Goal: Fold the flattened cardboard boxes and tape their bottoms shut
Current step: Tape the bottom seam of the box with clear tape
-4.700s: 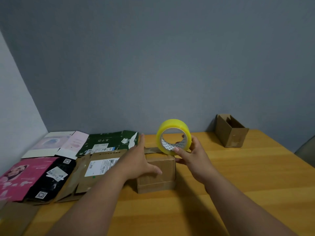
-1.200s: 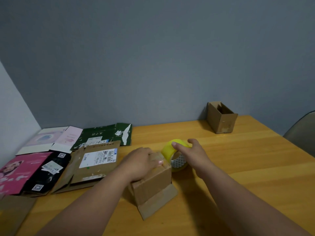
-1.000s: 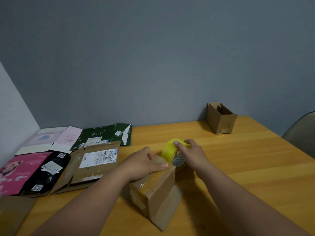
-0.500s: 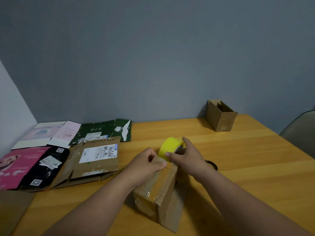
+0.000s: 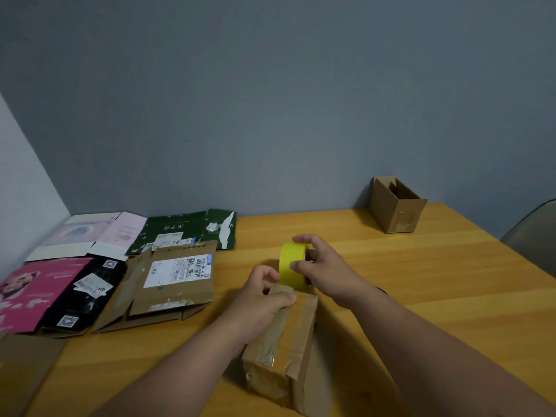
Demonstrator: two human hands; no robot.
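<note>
Fingers [image 5: 304,240] of our right hand [image 5: 323,267] are curling round the yellow roll of packing tape [image 5: 293,264], thumb on its near face and the others over its far rim, holding it upright on edge just beyond the far end of the small brown cardboard box [image 5: 288,350]. Our left hand [image 5: 258,299] is resting on the far top edge of that box, its fingers bent and its thumb pressing down on the cardboard where the tape strip is meeting it. We are seeing the box lying tilted on the wooden table [image 5: 421,281], near and centre, directly under and between our two hands, with shiny clear tape already running along its upper face. To the left, we are looking at a flattened brown carton with a white shipping label [image 5: 168,284], a flattened dark green carton [image 5: 183,233] beyond it, a flattened pale pink carton [image 5: 90,236] at the far left, and a flattened bright pink and black carton [image 5: 54,293] at the left edge. At the far right, an opened brown cardboard box [image 5: 395,206] is standing upright by the grey wall [image 5: 270,100], well apart from our hands.
</note>
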